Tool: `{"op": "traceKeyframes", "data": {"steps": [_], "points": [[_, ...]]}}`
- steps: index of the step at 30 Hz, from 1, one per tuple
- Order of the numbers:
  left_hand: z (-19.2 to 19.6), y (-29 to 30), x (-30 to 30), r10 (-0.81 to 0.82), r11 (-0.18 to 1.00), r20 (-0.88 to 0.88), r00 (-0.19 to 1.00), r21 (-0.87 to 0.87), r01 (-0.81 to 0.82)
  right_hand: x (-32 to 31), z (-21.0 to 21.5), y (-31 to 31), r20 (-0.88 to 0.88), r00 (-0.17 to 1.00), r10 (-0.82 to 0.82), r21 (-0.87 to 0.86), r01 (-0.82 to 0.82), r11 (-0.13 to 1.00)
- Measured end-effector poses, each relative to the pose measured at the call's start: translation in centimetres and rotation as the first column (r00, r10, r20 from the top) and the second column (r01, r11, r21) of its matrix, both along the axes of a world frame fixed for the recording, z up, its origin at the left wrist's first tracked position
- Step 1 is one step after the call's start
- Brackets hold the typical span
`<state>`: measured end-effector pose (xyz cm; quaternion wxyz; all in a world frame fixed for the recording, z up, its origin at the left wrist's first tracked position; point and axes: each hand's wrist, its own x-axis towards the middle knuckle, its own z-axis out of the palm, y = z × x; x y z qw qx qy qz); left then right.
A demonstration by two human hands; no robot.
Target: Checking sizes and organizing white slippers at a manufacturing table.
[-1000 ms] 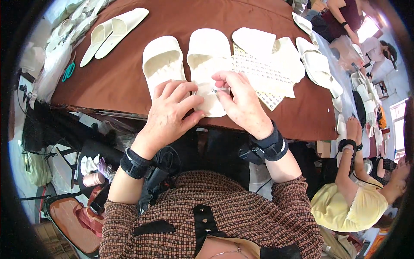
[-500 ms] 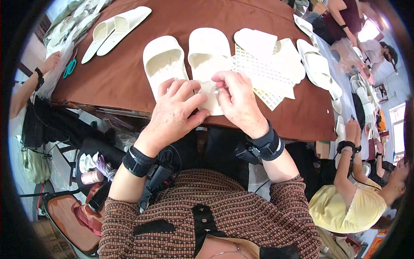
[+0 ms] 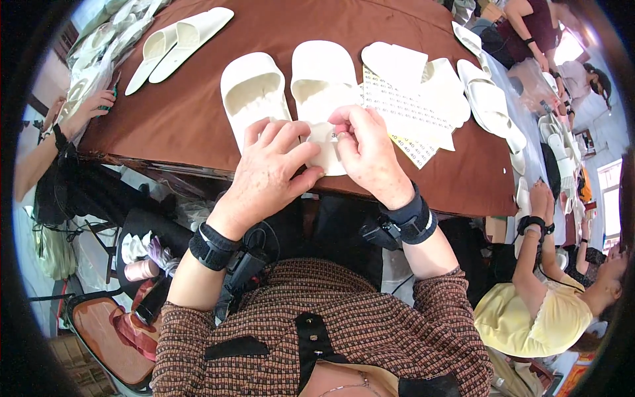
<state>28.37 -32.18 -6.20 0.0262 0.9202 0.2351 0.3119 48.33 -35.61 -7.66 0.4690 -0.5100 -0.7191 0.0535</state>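
Observation:
Two cream slide slippers lie side by side with their heels toward me: the left slipper (image 3: 253, 83) and the right slipper (image 3: 324, 63). My left hand (image 3: 274, 159) is bent over their heel ends, its thumb on the right slipper's heel edge, holding it. My right hand (image 3: 365, 149) is closed in a pinch over the same insole, at the edge of a small printed label (image 3: 335, 135). Its fingertips partly cover that label. Beside the slippers are white and yellow sticker sheets (image 3: 403, 109) with rows of printed numbers, under loose white insole-shaped pieces (image 3: 395, 61).
The table has a brown cloth (image 3: 185, 119). More cream slippers lie at the far left (image 3: 178, 49) and along the right side (image 3: 486, 99). At the left edge a co-worker's hand (image 3: 86, 112) holds teal scissors (image 3: 116, 86). A co-worker in yellow (image 3: 536, 314) sits at the right.
The co-worker's hand at the left has picked up the teal scissors from the cloth. My two hands keep nearly the same place, the right pinch still by the label.

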Motion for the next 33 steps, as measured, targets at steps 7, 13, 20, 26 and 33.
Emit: {"op": "traceKeyframes", "data": {"steps": [7, 13, 20, 26, 33], "points": [[0.0, 0.0, -0.1, 0.001, 1.000, -0.007, 1.000, -0.010, -0.001, 0.0, -0.2, 0.3, -0.055, 0.998, 0.010, 0.028, -0.008, 1.000], [0.0, 0.0, 0.0, -0.002, 1.000, -0.014, 1.000, -0.012, 0.002, 0.0, 0.3, 0.0, 0.029, 1.000, -0.009, -0.043, 0.010, 0.999], [0.3, -0.1, 0.0, -0.004, 1.000, -0.032, 0.999, -0.014, 0.003, -0.3, 1.0, 0.2, 0.191, 0.982, -0.014, 0.017, 0.011, 1.000], [0.2, 0.0, -0.1, -0.021, 0.999, -0.020, 1.000, -0.026, 0.021, -0.4, 0.7, 0.4, 0.246, 0.969, -0.030, 0.035, 0.022, 0.999], [0.2, -0.1, -0.1, -0.009, 1.000, -0.013, 1.000, -0.024, 0.009, 0.0, 0.4, 0.5, 0.160, 0.987, -0.009, 0.045, 0.002, 0.999]]}}
